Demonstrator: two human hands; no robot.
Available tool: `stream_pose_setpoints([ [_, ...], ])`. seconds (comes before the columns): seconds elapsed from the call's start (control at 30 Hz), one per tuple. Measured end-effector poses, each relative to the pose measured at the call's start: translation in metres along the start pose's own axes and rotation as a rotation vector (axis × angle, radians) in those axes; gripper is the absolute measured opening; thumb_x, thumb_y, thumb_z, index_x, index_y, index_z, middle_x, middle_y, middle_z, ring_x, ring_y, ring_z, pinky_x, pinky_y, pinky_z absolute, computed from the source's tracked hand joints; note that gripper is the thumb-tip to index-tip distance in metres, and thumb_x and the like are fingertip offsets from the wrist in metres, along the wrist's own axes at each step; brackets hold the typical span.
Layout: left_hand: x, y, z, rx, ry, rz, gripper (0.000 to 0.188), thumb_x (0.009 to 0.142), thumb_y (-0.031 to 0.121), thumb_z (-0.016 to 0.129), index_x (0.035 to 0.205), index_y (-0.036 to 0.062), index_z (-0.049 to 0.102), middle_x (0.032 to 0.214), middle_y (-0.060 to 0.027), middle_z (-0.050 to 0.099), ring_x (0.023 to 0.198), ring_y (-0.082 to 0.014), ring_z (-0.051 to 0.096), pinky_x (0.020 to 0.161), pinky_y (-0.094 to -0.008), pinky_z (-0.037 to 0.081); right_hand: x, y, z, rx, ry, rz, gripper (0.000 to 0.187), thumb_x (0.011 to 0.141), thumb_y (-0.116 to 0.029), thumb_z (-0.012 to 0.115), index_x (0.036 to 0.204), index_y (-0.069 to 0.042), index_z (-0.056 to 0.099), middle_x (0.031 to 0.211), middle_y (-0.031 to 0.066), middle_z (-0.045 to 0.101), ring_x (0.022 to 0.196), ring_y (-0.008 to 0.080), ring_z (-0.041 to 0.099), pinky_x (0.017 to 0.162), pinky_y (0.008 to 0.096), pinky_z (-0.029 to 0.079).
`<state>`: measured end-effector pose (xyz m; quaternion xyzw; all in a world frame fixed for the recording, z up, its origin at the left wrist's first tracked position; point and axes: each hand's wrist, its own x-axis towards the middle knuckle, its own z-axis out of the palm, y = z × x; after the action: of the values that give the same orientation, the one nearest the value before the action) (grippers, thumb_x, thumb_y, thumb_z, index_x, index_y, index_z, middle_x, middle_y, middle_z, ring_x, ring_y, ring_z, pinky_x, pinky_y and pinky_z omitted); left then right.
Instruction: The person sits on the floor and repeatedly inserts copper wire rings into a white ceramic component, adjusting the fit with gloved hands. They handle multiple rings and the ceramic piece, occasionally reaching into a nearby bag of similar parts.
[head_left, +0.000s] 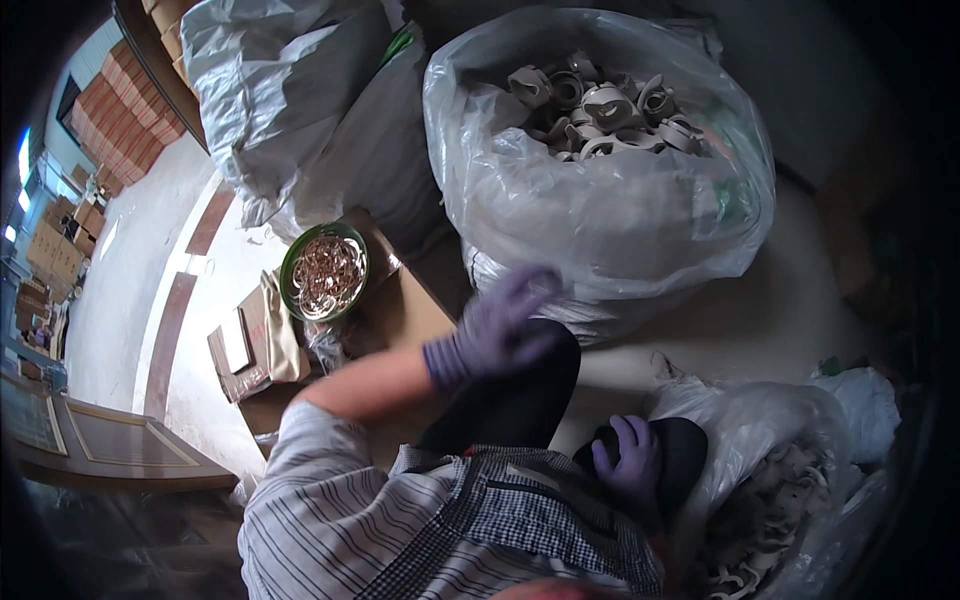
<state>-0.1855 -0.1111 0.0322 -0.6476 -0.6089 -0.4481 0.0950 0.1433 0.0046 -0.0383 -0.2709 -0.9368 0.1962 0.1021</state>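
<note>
Far to my left I saw stacked reddish cartons (125, 115) and brown boxes (55, 255). The pale floor (115, 270) carried a reddish-brown stripe (167, 330); nearer me was a brown panel (130, 440) with light trim. A white sack (265, 90) stood ahead, leftward.

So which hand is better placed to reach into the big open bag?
Probably the left hand: it is raised in front of the big bag, while the right hand rests on the knee, farther off.
</note>
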Motion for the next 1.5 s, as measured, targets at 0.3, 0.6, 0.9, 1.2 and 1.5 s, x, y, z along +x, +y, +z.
stream_pose_setpoints([
  [0.3, 0.239, -0.246, -0.014, 0.693, -0.23, -0.655, 0.054, 0.075, 0.048, 0.08, 0.116, 0.0132, 0.077, 0.122, -0.0173, 0.072, 0.119, -0.0318, 0.065, 0.104, -0.0436, 0.049, 0.031, 0.006, -0.004, 0.202, -0.087, -0.026, 0.05, 0.087, -0.035, 0.074, 0.125, -0.004, 0.065, 0.122, 0.0202, 0.061, 0.109, 0.039, 0.062, 0.093, 0.0504, 0.051],
  [0.6, 0.211, -0.231, 0.004, 0.257, -0.261, -0.223, 0.031, 0.094, 0.029, 0.072, 0.116, 0.0074, 0.075, 0.109, -0.0121, 0.077, 0.102, -0.0245, 0.073, 0.094, -0.0374, 0.056, 0.015, 0.028, 0.019, 0.091, -0.031, -0.219, 0.049, 0.089, -0.033, 0.074, 0.126, -0.003, 0.064, 0.122, 0.0208, 0.065, 0.116, 0.039, 0.062, 0.098, 0.0513, 0.049],
  [0.9, -0.035, -0.048, -0.181, -0.097, -0.576, -0.611, 0.026, 0.099, 0.024, 0.069, 0.116, 0.0058, 0.075, 0.105, -0.0099, 0.077, 0.098, -0.02, 0.074, 0.092, -0.0342, 0.057, 0.022, 0.012, 0.002, -0.028, -0.122, -0.18, 0.044, 0.088, -0.031, 0.072, 0.122, -0.003, 0.066, 0.121, 0.0177, 0.064, 0.11, 0.0389, 0.062, 0.097, 0.0502, 0.05],
  [1.2, -0.31, -0.099, -0.084, 0.371, -0.673, -1.028, 0.055, 0.098, 0.035, 0.064, 0.145, 0.0083, 0.055, 0.146, -0.0217, 0.054, 0.134, -0.0349, 0.053, 0.112, -0.0444, 0.044, 0.028, -0.002, 0.012, -0.058, -0.307, -0.181, 0.044, 0.087, -0.027, 0.073, 0.122, -0.001, 0.066, 0.12, 0.0194, 0.063, 0.112, 0.0389, 0.061, 0.098, 0.0496, 0.049],
  [1.5, -0.524, -0.093, -0.155, 0.363, -1.37, -1.375, 0.036, 0.083, 0.024, 0.066, 0.112, 0.0058, 0.076, 0.11, -0.0224, 0.074, 0.1, -0.0377, 0.072, 0.085, -0.0481, 0.056, 0.022, -0.006, 0.021, -0.175, -0.374, -0.147, 0.045, 0.089, -0.03, 0.07, 0.123, -0.002, 0.066, 0.122, 0.0197, 0.063, 0.112, 0.0392, 0.061, 0.097, 0.0501, 0.049],
])
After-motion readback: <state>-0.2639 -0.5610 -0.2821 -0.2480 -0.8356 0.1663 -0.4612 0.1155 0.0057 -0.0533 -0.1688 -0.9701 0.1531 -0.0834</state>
